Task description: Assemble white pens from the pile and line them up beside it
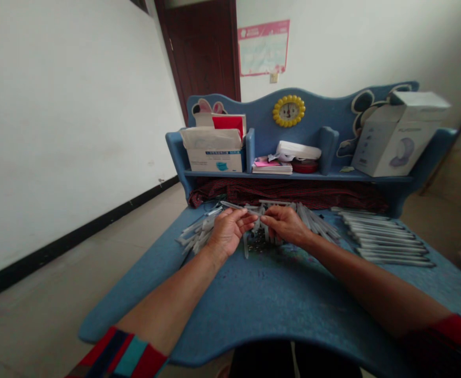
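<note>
Between both hands lies a thin translucent pen barrel (230, 205), its far end pointing up and left. My left hand (228, 230) pinches it between thumb and fingers, palm partly turned up. At its near end, the thumb and fingers of my right hand (286, 226) are closed; any small part there is too small to make out. Loose clear barrels (199, 232) lie left of my left hand, and more slim tubes (320, 221) lie beyond my right wrist. Below the hands is a scatter of small dark and shiny pieces (257, 245).
On the right of the blue desk (254, 299) lies a row of pens (388, 239). Dark checked cloth (285, 191) is bunched beneath the shelf. The shelf bears a mask box (215, 160), papers (272, 168), a yellow clock (289, 111) and a white carton (388, 139).
</note>
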`<state>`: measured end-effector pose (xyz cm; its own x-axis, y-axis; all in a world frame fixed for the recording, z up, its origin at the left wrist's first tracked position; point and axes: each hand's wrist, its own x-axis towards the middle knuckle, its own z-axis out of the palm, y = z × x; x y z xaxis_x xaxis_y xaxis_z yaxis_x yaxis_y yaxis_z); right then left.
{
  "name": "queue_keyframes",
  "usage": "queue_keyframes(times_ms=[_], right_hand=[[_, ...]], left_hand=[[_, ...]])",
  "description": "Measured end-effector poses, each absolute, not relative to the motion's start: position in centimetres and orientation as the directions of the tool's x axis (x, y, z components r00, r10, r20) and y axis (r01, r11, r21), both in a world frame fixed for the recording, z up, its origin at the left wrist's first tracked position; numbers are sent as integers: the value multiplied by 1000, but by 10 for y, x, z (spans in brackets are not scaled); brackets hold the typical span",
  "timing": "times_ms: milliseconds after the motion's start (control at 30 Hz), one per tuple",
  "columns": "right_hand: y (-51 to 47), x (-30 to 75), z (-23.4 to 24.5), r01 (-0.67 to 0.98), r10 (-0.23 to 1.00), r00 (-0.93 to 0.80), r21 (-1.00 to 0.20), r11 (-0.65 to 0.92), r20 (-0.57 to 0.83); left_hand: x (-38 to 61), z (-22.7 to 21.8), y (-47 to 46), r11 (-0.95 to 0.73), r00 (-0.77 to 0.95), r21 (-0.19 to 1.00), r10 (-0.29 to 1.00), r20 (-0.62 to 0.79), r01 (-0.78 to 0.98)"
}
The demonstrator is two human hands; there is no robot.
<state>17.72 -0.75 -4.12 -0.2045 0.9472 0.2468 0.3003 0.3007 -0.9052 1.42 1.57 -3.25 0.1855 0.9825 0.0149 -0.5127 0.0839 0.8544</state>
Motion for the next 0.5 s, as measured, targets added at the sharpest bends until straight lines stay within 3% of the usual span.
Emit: queue_keyframes(times_ms=[167,500], right_hand=[[-8,175,-43,301,936,-221,-894,331,272],[-8,176,-40,216,949,-259,-947,237,179]], left_hand=[[13,-33,17,105,196,862,981,-7,-496],[10,-33,20,100,211,882,977,-1,-461]])
